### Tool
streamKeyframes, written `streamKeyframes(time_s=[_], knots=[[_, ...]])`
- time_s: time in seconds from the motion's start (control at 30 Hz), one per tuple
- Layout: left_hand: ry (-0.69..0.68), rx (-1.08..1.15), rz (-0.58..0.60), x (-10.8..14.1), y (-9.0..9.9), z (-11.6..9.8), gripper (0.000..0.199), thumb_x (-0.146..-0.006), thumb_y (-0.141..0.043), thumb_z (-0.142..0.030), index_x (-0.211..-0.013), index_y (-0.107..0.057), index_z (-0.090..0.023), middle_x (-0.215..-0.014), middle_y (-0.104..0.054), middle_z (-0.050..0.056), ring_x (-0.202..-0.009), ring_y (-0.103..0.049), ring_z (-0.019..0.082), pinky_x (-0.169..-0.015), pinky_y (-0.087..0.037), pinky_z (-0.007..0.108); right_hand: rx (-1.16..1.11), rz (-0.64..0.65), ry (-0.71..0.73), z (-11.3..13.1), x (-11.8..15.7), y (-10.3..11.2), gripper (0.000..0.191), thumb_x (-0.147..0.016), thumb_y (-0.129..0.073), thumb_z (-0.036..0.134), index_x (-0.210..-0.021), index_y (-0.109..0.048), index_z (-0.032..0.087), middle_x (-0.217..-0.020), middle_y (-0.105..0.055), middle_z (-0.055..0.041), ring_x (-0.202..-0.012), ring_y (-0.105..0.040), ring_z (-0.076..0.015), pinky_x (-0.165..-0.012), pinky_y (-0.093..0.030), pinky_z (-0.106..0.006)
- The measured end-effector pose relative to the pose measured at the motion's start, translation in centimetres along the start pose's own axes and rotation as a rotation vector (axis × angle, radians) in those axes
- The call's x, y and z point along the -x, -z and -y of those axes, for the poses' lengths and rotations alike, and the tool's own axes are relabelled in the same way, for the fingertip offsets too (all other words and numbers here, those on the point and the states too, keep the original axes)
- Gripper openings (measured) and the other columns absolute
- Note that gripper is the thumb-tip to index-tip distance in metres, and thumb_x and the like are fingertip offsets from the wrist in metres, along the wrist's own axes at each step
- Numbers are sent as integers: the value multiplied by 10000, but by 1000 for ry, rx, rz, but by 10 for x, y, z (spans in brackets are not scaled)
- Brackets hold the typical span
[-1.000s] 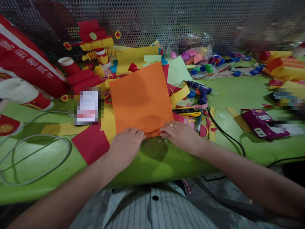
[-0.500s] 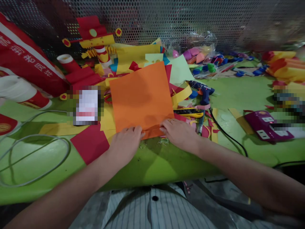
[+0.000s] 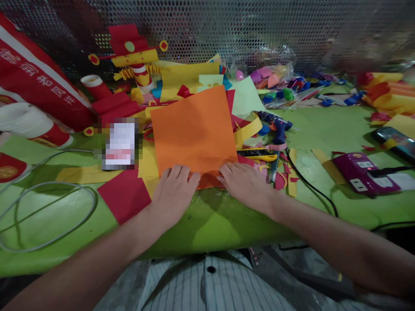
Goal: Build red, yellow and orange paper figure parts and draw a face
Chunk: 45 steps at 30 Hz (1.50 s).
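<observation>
A square sheet of orange paper (image 3: pixel 194 129) lies in front of me on top of other papers, with a narrow strip folded up along its near edge. My left hand (image 3: pixel 175 196) holds that folded edge near the left corner, thumb toward the middle and fingers curled over the strip. On the right part of the same edge, my right hand (image 3: pixel 246 185) grips the fold with fingertips bent. A short stretch of the folded strip shows between the two thumbs. Red paper (image 3: pixel 125 194) lies left of my left hand. A yellow-handled cutter (image 3: pixel 259 154) sits just beyond my right hand.
A blue glue gun (image 3: pixel 275 125) lies right of the sheet, its cord running toward a purple power strip (image 3: pixel 366 172). A phone (image 3: pixel 119 144) is at left, near a white cable (image 3: pixel 92 203). A red-and-yellow paper figure (image 3: pixel 134 56) stands behind.
My left hand has shifted slightly right along the fold, its fingers more spread over the edge. My right hand stays nearly in place. The whole view has moved a little.
</observation>
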State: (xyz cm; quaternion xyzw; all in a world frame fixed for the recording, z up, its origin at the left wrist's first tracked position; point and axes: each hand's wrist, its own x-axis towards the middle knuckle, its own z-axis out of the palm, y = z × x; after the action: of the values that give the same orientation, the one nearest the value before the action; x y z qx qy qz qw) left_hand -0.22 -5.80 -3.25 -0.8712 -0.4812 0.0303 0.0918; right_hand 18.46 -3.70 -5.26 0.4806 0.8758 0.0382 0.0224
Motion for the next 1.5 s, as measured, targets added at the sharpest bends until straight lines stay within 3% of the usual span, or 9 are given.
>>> streamKeyframes(time_s=[0.17,0.37,0.5,0.63,0.87,1.03,1.23,1.4,1.5], knots=[[-256,-45,-76,1,-1,-7,288,-860,-372,-67,-942,-642,-121,-955,-644,105,-852,-582,223,-682,-470,346,73,-181,80,4,6,5,278,-878,-357,117,-1014,-600,114,-1169,-580,-177,-1001,-542,-288,-798,-394,-429],[-162,-16,4,7,-6,-24,345,-819,-381,-53,-1074,-610,-16,-1071,-647,201,-973,-621,261,-806,-498,340,-87,-206,227,29,22,3,391,-886,-376,211,-1191,-544,34,-1235,-567,-181,-1167,-497,-264,-1013,-342,-440],[-105,55,-30,15,-13,-32,420,-821,-412,-197,-1136,-573,29,-1167,-590,260,-1093,-568,325,-914,-462,411,-196,-115,206,35,31,-7,618,-877,-383,453,-1305,-426,9,-1350,-449,-198,-1274,-391,-288,-1036,-344,-458],[-11,93,-140,22,-19,-33,462,-858,-335,-249,-1140,-579,23,-1164,-592,254,-1096,-569,323,-893,-482,427,-231,-79,198,28,37,-12,696,-871,-352,534,-1321,-402,6,-1383,-395,-213,-1307,-341,-283,-1060,-318,-465],[54,80,-240,40,-18,-20,452,-866,-303,-232,-1096,-616,-1,-1109,-635,220,-1024,-620,292,-839,-524,409,-195,-74,133,8,47,-17,652,-896,-304,514,-1315,-425,30,-1362,-437,-187,-1288,-380,-259,-1044,-358,-446],[117,67,-130,55,-10,-8,423,-874,-301,-202,-1101,-619,-38,-1125,-636,183,-1024,-624,263,-862,-509,384,-170,-95,103,0,52,-22,582,-918,-267,474,-1300,-461,81,-1339,-476,-152,-1264,-418,-240,-1032,-369,-453],[103,-23,-187,58,-10,-7,417,-882,-291,-219,-1071,-638,-87,-1116,-648,139,-990,-642,245,-766,-523,404,-55,-149,54,-10,59,-14,574,-932,-215,454,-1220,-543,82,-1263,-550,-140,-1192,-498,-264,-984,-392,-491],[127,-139,-136,49,-5,-17,420,-878,-312,-249,-1010,-671,-73,-1064,-667,168,-959,-651,263,-853,-481,445,-30,-96,51,10,46,3,539,-925,-283,446,-1213,-549,76,-1250,-548,-174,-1190,-496,-290,-1012,-327,-540],[78,-144,-146,44,-4,-18,420,-869,-332,-236,-966,-683,-27,-1000,-683,204,-917,-664,275,-829,-496,399,-129,-107,198,36,27,8,531,-921,-318,434,-1304,-455,93,-1360,-439,-152,-1272,-405,-253,-1033,-337,-472]])
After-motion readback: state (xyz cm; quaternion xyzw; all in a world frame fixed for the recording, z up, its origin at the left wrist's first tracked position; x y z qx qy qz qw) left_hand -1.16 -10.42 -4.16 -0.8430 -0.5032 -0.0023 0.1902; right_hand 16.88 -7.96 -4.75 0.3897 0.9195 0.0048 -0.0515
